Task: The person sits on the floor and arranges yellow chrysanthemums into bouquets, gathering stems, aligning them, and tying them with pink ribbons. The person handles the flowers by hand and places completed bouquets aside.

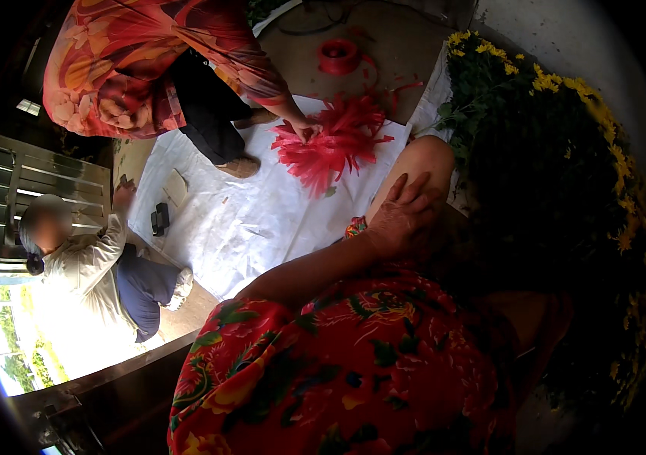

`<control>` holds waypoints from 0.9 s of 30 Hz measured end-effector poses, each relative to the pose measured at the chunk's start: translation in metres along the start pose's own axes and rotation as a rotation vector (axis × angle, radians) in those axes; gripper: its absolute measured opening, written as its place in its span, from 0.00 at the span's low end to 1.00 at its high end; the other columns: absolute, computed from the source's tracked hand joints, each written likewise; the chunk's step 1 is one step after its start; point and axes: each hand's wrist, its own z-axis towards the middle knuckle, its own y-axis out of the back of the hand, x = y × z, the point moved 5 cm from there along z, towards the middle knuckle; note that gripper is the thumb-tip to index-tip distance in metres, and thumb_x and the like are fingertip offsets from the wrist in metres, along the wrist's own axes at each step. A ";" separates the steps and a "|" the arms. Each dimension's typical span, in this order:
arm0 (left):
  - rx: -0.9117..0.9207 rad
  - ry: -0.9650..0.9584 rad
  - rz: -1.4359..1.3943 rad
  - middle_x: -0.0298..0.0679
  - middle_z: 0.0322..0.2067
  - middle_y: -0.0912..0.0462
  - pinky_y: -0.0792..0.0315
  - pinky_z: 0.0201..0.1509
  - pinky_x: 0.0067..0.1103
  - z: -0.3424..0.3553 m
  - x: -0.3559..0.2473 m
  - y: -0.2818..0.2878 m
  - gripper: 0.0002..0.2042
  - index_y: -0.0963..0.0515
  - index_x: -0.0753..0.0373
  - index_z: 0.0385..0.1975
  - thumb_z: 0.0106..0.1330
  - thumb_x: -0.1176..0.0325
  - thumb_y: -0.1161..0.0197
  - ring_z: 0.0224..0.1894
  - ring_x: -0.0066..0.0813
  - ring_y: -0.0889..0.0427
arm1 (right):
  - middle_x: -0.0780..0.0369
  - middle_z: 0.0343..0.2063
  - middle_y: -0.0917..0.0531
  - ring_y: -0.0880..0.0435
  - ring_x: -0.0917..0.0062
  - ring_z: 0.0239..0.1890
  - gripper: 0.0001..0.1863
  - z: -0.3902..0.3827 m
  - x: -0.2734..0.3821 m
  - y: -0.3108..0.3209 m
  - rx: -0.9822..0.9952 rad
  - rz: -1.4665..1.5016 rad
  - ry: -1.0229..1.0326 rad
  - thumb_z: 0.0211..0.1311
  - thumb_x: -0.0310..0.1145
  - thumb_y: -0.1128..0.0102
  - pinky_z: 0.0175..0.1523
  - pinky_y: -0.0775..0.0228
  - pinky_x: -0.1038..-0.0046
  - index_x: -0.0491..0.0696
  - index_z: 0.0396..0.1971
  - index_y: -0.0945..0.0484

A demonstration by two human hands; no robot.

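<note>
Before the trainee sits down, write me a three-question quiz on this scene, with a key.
1. Choose one. Where does the wearer's left hand rest?
A) on the ribbon roll
B) on a bent leg
C) on the small black object

2. True or false: the red bundle of strips lies on the white sheet.

3. Fill the gap: the flowers along the picture's right side are ____.

Key: 1 B; 2 true; 3 yellow.
</note>
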 end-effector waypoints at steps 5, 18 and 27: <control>-0.007 0.011 0.009 0.42 0.61 0.29 0.46 0.71 0.56 -0.003 0.004 -0.003 0.15 0.20 0.57 0.42 0.53 0.65 0.33 0.73 0.55 0.43 | 0.57 0.59 0.23 0.24 0.58 0.60 0.25 -0.005 0.014 -0.002 0.027 0.045 -0.083 0.74 0.54 0.52 0.61 0.29 0.54 0.53 0.57 0.21; 0.047 0.071 -0.081 0.41 0.63 0.30 0.50 0.75 0.51 -0.004 0.011 0.006 0.24 0.22 0.59 0.53 0.52 0.71 0.36 0.74 0.49 0.44 | 0.52 0.57 0.22 0.25 0.57 0.61 0.22 0.004 -0.011 -0.013 0.013 -0.025 -0.097 0.68 0.41 0.41 0.66 0.34 0.59 0.43 0.56 0.22; -0.241 0.350 -0.531 0.48 0.57 0.26 0.31 0.66 0.37 -0.007 0.043 0.033 0.22 0.27 0.63 0.56 0.60 0.73 0.36 0.62 0.49 0.27 | 0.51 0.58 0.22 0.25 0.58 0.61 0.23 -0.002 -0.015 -0.018 -0.083 -0.071 0.035 0.68 0.43 0.39 0.66 0.33 0.61 0.42 0.55 0.22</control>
